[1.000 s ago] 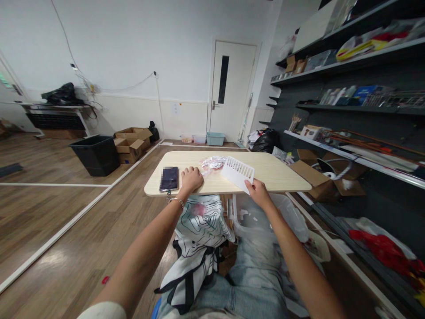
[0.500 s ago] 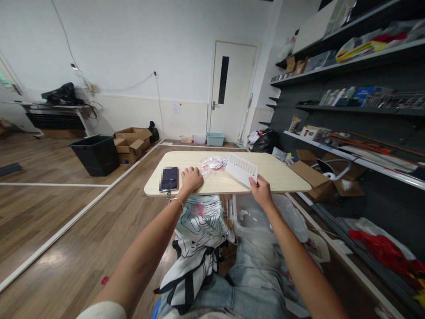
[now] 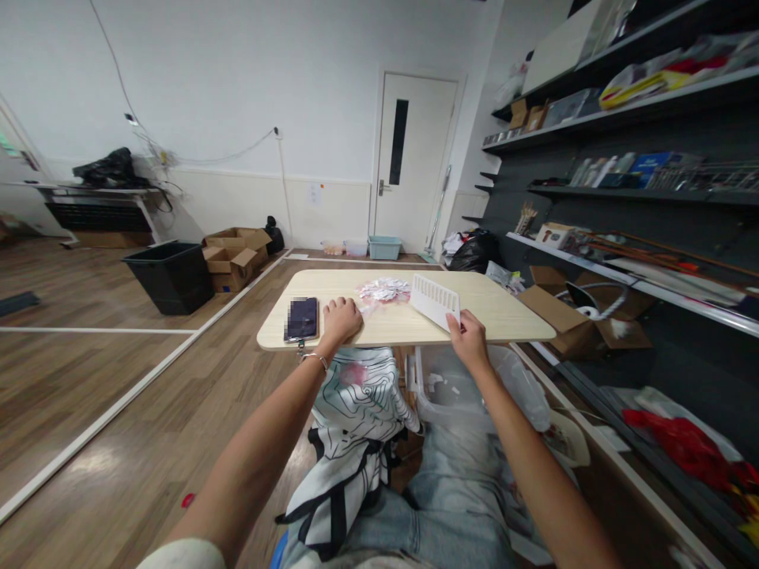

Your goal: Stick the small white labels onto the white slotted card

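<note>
My right hand (image 3: 468,341) grips the near corner of a white slotted plastic panel (image 3: 435,299), which lies low over the light wooden table (image 3: 510,312). A small heap of pink and white paper scraps (image 3: 385,290) lies just left of the panel. My left hand (image 3: 341,318) rests on the table as a loose fist, with nothing visible in it, between the scraps and a dark phone (image 3: 303,318) that lies flat near the table's front left edge.
A clear plastic bin (image 3: 504,379) with scraps stands under the table's right side. A patterned cloth (image 3: 356,427) hangs over my lap. Open cardboard boxes (image 3: 569,316) and dark shelves (image 3: 622,190) line the right. A black bin (image 3: 171,275) and boxes (image 3: 234,254) stand on the floor at left.
My right hand has lowered the white panel from a raised tilt down toward the tabletop and shifted it slightly right. My left hand has stayed put.
</note>
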{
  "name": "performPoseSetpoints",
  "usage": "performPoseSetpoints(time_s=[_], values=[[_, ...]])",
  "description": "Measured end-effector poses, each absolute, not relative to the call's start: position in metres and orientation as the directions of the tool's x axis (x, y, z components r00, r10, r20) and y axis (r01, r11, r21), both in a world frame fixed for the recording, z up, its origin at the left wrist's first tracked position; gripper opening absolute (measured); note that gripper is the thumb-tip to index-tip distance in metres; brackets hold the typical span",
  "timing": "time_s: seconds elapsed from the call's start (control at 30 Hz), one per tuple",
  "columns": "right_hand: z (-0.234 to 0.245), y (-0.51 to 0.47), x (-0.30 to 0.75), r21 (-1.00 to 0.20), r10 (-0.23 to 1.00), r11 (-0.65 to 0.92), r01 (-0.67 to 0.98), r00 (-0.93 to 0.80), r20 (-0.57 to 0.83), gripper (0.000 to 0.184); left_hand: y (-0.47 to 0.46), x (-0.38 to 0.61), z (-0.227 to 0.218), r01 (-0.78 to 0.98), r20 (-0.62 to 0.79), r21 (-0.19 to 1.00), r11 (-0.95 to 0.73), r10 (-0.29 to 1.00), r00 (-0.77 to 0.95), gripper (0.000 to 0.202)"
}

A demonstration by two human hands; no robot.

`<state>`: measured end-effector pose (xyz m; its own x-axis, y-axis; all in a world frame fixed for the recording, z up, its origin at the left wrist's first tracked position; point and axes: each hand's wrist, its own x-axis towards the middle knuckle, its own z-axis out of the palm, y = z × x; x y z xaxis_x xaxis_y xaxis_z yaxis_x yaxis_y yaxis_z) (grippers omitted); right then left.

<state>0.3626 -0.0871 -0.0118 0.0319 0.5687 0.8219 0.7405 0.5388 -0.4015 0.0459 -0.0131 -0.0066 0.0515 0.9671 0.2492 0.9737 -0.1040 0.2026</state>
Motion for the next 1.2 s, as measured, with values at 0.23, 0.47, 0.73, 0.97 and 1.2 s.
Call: performPoseSetpoints(time_s=[0.23,0.47,0.73,0.97,1.2], values=[[-0.0149,-0.0848,0.3588,-0.431,0.607,0.574,0.696,-0.008,0.795,0.053,-0.0141,0.0462,-0.0050,0.973,0.243,0.205,-0.101,0.969,0.050,0.047],[-0.0145,-0.0836,0.3539,-0.423,0.645,0.596,0.682,-0.093,0.758,0.055,-0.0138,0.0453,-0.0051,0.974,0.237,0.203,-0.099,0.970,0.049,0.046],[-0.0153,-0.0815,0.3572,-0.459,0.664,0.581,0.672,-0.065,0.745,0.057,-0.0142,0.0453,-0.0051,0.972,0.239,0.213,-0.099,0.970,0.046,0.046],[-0.0160,-0.0814,0.3569,-0.459,0.643,0.597,0.658,-0.050,0.764,0.058,-0.0150,0.0460,-0.0050,0.974,0.238,0.208,-0.094,0.970,0.043,0.047],[-0.0137,-0.0851,0.3550,-0.482,0.673,0.592,0.646,-0.067,0.737,0.058,-0.0146,0.0465,-0.0049,0.974,0.240,0.204,-0.097,0.970,0.046,0.048]])
